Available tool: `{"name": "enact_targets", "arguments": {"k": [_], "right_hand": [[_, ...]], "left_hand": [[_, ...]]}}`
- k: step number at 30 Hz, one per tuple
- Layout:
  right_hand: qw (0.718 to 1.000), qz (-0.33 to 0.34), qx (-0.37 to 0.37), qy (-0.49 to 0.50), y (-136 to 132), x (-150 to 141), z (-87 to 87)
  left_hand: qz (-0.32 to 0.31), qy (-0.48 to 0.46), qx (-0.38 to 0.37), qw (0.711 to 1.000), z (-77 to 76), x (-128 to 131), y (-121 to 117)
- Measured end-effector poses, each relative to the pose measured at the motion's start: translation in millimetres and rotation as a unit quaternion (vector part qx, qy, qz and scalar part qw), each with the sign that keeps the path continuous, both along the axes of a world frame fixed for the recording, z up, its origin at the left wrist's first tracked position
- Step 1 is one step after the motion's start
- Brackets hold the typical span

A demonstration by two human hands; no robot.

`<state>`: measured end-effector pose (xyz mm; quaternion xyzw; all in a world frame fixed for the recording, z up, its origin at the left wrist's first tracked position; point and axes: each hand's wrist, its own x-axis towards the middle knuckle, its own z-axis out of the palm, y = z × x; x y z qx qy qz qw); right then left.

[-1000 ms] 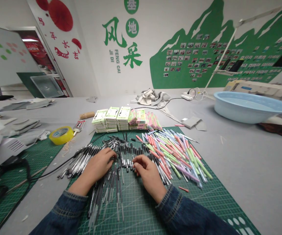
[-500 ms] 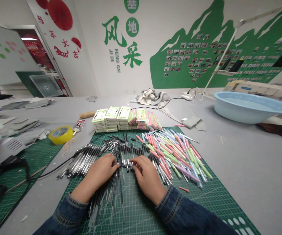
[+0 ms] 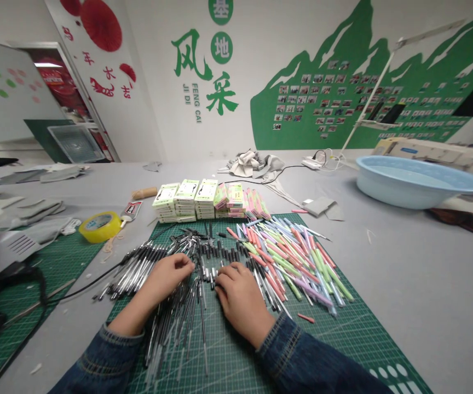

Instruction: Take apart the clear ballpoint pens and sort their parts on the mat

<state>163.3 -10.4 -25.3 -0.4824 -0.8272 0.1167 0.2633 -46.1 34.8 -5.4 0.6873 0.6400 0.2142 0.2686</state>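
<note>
Lying near the middle of the frame, short black-and-clear cylindrical pen parts [image 3: 209, 272] form an uneven row on the green gridded cutting mat [image 3: 230, 361]. At the row's right end, the right hand [image 3: 242, 298] rests palm down, its fingers bent and close together, the tips at the parts; whether they pinch one cannot be told. To the row's left, the left hand [image 3: 171, 273] curls with thumb and fingertips drawn together above the slim dark pen refills [image 3: 205, 342], any held piece hidden. These refills fan toward the lower edge of the frame, and a band of bare grid separates them from the right denim sleeve [image 3: 294, 350]. Left of centre, clear black-ended pen barrels [image 3: 136, 273] overhang the mat's left edge. Right of centre, a loose heap of pastel pens [image 3: 294, 257] reaches close to the mat's slanting right edge; beyond it, gray tabletop [image 3: 388, 268] stretches toward the right of the frame, below the pale blue oval plastic basin [image 3: 417, 189]. Stacked white-and-green cardboard boxes [image 3: 186, 192] stand along the mat's far edge, with a yellow tape roll [image 3: 100, 227] farther left.
</note>
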Motion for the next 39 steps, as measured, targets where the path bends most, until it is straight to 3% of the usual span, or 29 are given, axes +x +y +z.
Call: {"name": "enact_targets", "arguments": {"k": [8, 14, 20, 28, 39], "right_hand": [[0.999, -0.012, 0.015, -0.028, -3, -3, -9.5], [1.000, -0.014, 0.010, -0.002, -6, -2, -2.3], [0.998, -0.063, 0.009, -0.028, -3, -5, 0.8], [0.997, -0.027, -0.005, -0.066, -7, -6, -4.0], [0.996, -0.031, 0.003, -0.081, -9, -5, -3.8]], "left_hand": [[-0.007, -0.053, 0.005, 0.999, 1.2, 3, -1], [-0.003, -0.086, 0.009, 0.996, 2.9, 4, -1], [0.013, -0.176, -0.026, 0.984, 2.3, 9, -4], [0.014, -0.248, -0.045, 0.968, -5.5, 6, -2], [0.032, -0.266, -0.059, 0.962, -1.7, 8, -2]]}}
